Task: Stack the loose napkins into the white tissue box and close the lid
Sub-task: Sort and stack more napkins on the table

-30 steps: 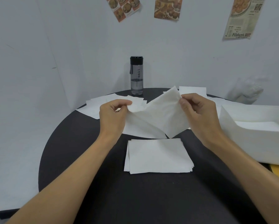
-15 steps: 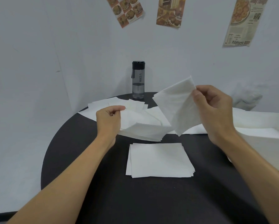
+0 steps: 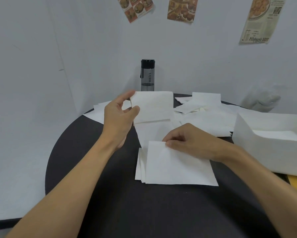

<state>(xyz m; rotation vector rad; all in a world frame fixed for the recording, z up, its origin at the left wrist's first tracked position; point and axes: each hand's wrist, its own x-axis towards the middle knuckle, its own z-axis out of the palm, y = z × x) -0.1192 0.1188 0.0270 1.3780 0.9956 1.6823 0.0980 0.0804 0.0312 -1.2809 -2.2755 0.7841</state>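
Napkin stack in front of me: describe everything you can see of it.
The napkin stack is a flat pile of white, soft-looking square paper sheets lying on the dark round table, near its middle. Lower sheets peek out, staggered, along its left edge. The right hand pinches the top sheet's far corner.

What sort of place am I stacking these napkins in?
Likely a small staged room corner, not a real kitchen: a round dark table against bare white walls, food clippings taped up, one water bottle.
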